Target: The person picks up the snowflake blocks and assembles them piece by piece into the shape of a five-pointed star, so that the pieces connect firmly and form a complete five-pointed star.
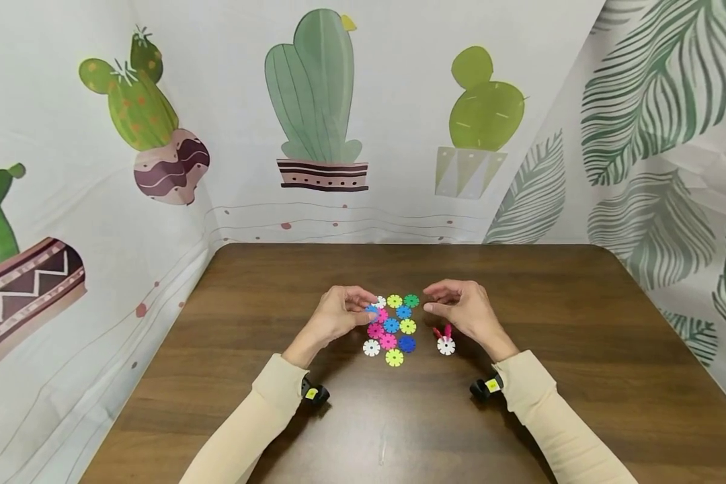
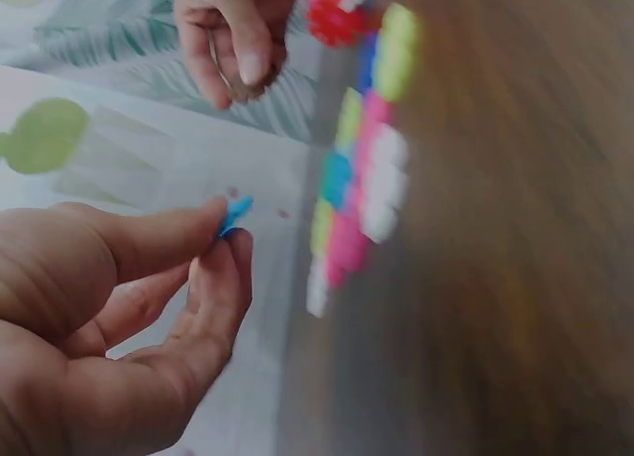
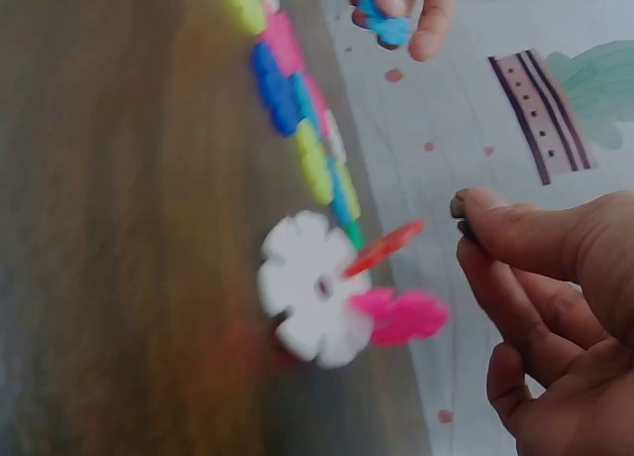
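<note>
Between thumb and fingertips my left hand pinches a light blue notched disc, held above the left side of a group of flat, flower-like discs. White, yellow, pink, blue and green ones lie there close together, including a green disc and a dark blue disc. To the right of them my right hand hovers with loosely bent fingers and nothing visible in it. Just below that hand stands a small joined piece: a white disc with a red disc and a pink disc slotted into it.
Everything lies on a brown wooden table. A fabric backdrop printed with cacti and leaves hangs behind and beside it. Each wrist wears a black camera on a strap. Discs are blurred in both wrist views.
</note>
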Demonstrator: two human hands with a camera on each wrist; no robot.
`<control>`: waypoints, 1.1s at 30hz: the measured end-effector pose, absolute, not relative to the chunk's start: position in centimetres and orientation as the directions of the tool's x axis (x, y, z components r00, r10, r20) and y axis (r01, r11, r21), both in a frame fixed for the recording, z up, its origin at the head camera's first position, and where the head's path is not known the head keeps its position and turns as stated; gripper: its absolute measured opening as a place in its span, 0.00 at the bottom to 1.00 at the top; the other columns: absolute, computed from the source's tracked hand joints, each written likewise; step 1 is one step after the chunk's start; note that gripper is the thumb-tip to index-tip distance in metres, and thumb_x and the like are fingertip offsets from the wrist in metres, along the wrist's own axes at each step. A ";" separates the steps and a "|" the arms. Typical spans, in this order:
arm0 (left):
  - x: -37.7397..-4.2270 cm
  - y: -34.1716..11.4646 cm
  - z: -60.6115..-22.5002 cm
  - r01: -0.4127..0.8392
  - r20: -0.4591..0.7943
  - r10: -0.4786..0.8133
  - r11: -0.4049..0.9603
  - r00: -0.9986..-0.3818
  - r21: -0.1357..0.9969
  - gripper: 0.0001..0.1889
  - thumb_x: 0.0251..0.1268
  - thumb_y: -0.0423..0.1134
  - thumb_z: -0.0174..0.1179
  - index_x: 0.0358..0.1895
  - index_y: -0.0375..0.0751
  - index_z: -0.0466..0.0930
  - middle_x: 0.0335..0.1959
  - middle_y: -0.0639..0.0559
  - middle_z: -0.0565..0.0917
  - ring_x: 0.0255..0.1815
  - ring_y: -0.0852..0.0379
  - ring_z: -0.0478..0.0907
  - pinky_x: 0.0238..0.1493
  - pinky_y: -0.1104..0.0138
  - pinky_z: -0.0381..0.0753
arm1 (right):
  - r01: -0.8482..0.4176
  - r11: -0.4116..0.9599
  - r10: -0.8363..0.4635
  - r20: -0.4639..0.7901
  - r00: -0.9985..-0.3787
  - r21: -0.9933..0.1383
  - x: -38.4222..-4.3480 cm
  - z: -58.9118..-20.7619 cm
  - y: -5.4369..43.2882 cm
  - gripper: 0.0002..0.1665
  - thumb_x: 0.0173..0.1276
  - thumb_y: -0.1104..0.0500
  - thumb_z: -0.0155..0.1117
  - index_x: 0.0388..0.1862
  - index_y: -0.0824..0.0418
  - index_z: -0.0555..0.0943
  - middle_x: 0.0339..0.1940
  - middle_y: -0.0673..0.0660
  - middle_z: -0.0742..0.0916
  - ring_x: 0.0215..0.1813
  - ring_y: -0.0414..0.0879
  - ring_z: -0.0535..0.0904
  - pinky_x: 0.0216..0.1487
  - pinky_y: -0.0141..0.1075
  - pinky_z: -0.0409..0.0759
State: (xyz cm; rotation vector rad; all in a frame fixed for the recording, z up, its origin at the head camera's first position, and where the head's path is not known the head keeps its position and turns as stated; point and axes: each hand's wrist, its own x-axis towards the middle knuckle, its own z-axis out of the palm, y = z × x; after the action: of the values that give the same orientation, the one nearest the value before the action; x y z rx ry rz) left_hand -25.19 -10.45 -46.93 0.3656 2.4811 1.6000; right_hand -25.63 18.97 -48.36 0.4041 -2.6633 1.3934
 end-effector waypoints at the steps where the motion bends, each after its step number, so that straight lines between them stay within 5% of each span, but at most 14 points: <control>1: -25.0 -10.4 -46.5 0.115 -0.002 0.299 0.372 -0.954 0.921 0.12 0.65 0.32 0.76 0.50 0.38 0.91 0.43 0.43 0.91 0.38 0.57 0.86 0.40 0.69 0.85 | -0.285 0.530 -0.181 0.222 -0.958 -0.799 -25.5 -48.1 18.9 0.15 0.64 0.58 0.84 0.49 0.57 0.93 0.43 0.57 0.95 0.42 0.46 0.91 0.44 0.29 0.85; 8: -23.9 -9.5 -44.5 0.027 -0.028 0.365 0.144 -0.931 0.989 0.12 0.69 0.33 0.73 0.53 0.34 0.91 0.34 0.45 0.92 0.34 0.56 0.89 0.42 0.66 0.90 | -0.321 0.427 -0.203 0.256 -0.945 -0.845 -24.2 -46.1 17.8 0.16 0.64 0.53 0.84 0.49 0.55 0.94 0.45 0.56 0.96 0.38 0.38 0.89 0.38 0.31 0.86; 13: -23.1 -9.0 -43.4 -0.083 -0.079 0.415 0.007 -0.906 0.996 0.15 0.71 0.29 0.70 0.57 0.27 0.87 0.28 0.51 0.91 0.31 0.57 0.92 0.42 0.65 0.93 | -0.366 0.393 -0.214 0.303 -0.929 -0.844 -23.0 -44.7 16.9 0.14 0.65 0.53 0.82 0.49 0.53 0.94 0.44 0.55 0.96 0.37 0.42 0.90 0.35 0.31 0.85; 18: -22.6 -8.7 -42.6 -0.108 -0.094 0.413 -0.010 -0.906 0.994 0.15 0.73 0.29 0.69 0.58 0.26 0.86 0.29 0.53 0.91 0.30 0.59 0.90 0.40 0.69 0.92 | -0.424 0.379 -0.230 0.360 -0.904 -0.823 -22.1 -43.8 16.3 0.13 0.65 0.55 0.82 0.48 0.52 0.95 0.42 0.54 0.96 0.35 0.48 0.90 0.31 0.31 0.84; 25: -22.2 -8.3 -42.0 -0.126 -0.104 0.375 -0.033 -0.921 0.992 0.14 0.73 0.29 0.68 0.57 0.25 0.85 0.31 0.46 0.91 0.28 0.59 0.89 0.37 0.71 0.91 | -0.486 0.359 -0.253 0.419 -0.872 -0.797 -21.9 -43.8 15.9 0.11 0.64 0.58 0.83 0.45 0.52 0.95 0.41 0.52 0.96 0.36 0.38 0.89 0.31 0.30 0.82; 33: -22.0 -8.1 -42.1 -0.152 -0.108 0.371 -0.091 -0.922 0.984 0.11 0.74 0.28 0.67 0.54 0.26 0.85 0.29 0.50 0.92 0.27 0.59 0.89 0.35 0.71 0.90 | -0.577 0.353 -0.241 0.525 -0.816 -0.736 -21.5 -43.9 15.3 0.12 0.61 0.61 0.84 0.43 0.50 0.95 0.39 0.49 0.96 0.40 0.34 0.91 0.37 0.26 0.85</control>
State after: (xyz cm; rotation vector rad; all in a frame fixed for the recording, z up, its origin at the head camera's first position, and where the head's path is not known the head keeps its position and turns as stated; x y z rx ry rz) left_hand -22.03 -8.11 -42.10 0.2384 1.8388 2.0758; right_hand -21.54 15.29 -43.90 0.7236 -2.2958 1.4495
